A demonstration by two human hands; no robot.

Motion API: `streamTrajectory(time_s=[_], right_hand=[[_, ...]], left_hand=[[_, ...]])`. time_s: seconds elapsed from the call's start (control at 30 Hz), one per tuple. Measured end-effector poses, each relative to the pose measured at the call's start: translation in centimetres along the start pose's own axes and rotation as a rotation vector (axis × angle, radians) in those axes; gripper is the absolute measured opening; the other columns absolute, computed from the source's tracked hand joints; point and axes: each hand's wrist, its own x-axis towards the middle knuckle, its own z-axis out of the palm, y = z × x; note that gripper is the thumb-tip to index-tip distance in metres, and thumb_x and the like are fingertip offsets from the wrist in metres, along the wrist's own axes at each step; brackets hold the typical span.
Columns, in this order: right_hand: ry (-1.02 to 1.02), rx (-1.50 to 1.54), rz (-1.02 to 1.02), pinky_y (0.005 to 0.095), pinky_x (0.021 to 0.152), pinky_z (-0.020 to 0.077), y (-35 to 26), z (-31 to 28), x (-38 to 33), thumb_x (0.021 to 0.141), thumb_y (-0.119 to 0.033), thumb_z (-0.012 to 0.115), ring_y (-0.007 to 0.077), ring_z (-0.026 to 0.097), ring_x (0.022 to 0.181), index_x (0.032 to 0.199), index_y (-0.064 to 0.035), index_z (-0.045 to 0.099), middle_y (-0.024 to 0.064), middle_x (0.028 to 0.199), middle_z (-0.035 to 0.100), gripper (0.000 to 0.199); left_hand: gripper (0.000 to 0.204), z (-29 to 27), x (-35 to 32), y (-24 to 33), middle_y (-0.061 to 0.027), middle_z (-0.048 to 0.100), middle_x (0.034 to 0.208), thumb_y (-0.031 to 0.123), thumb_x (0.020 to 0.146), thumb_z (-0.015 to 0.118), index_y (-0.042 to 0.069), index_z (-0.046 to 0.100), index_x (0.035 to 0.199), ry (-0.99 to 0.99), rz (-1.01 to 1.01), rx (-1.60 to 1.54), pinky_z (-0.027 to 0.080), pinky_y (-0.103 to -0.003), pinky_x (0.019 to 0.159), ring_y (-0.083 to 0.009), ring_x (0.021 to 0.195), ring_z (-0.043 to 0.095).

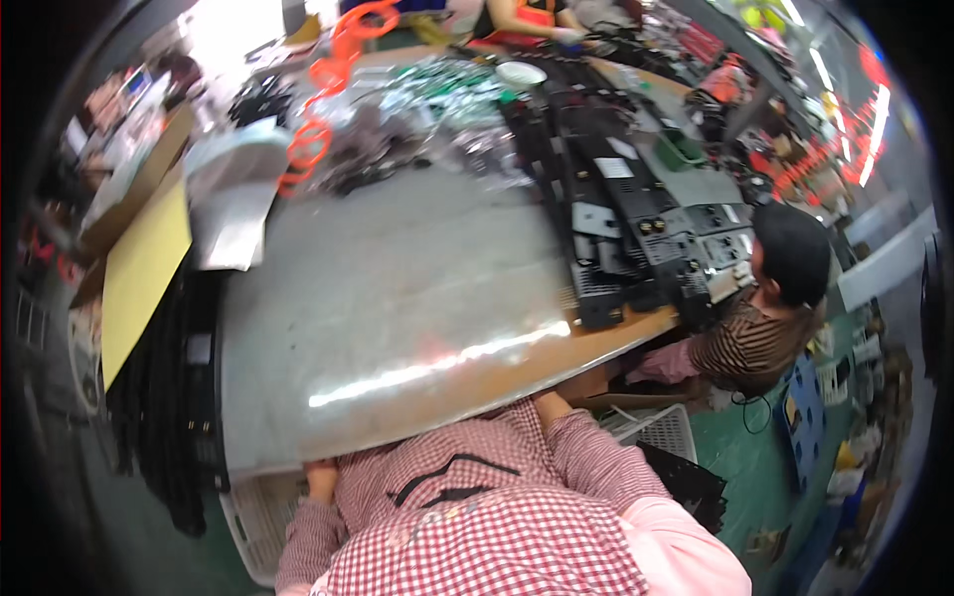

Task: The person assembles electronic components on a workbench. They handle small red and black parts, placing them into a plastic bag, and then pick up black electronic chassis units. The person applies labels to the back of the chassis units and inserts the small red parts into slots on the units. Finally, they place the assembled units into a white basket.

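White rectangular labels (618,167) on black units; clear plastic bags (437,94) heaped at table's far end

One table (397,298), grey sheet top. One yellow board (139,268) at table's left edge. One orange coiled hose (323,89) at table's far left. One white bowl (521,73) at table's far end. One green tray (679,151) right of table's far end. Black units (616,238) in row along table's right side, too many and too blurred for count. Two white baskets below table's near edge: one (656,429) right, one (260,517) left. Two other persons: one seated (765,328) at table's right corner, one (522,20) at far end. Wearer's hands hidden under table edge; none countable.
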Motion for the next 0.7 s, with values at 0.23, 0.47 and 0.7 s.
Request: streamTrajectory(time_s=[0.23, 0.47, 0.7], right_hand=[[0.556, 0.430, 0.305, 0.0408, 0.071, 0.0512, 8.7, -8.8, -4.7, 0.084, -0.008, 0.057, 0.0292, 0.067, 0.080, 0.087, 0.0030, 0.069, 0.0209, 0.085, 0.070, 0.017], [0.227, 0.059, 0.497, 0.0411, 0.085, 0.0539, 5.5, -10.6, -14.7, 0.082, -0.017, 0.071, 0.0335, 0.069, 0.096, 0.113, -0.0034, 0.068, 0.0182, 0.110, 0.071, 0.034], [0.288, 0.376, 0.288, 0.0324, 0.080, 0.0518, 0.8, -8.7, -15.8, 0.085, -0.015, 0.070, 0.0201, 0.067, 0.087, 0.110, -0.0027, 0.070, 0.0122, 0.094, 0.071, 0.028]], left_hand=[[0.040, 3.0, 2.9, 1.7, -0.0201, 0.068, 0.118, 0.010, 0.083, 0.073, -0.003, 0.063, 0.120, 0.112, 0.093, 0.028, 0.045, -0.039, 0.101, -0.0319, 0.112, 0.063], [0.044, 1.7, 7.1, 3.5, -0.0228, 0.065, 0.121, 0.018, 0.082, 0.073, 0.001, 0.063, 0.122, -0.015, 0.073, 0.473, 0.042, -0.044, 0.104, -0.0400, 0.116, 0.059], [0.046, -0.2, 6.3, 1.3, -0.0228, 0.064, 0.123, 0.028, 0.087, 0.069, 0.002, 0.063, 0.124, -0.036, 0.127, 0.447, 0.043, -0.044, 0.101, -0.0407, 0.117, 0.057]])
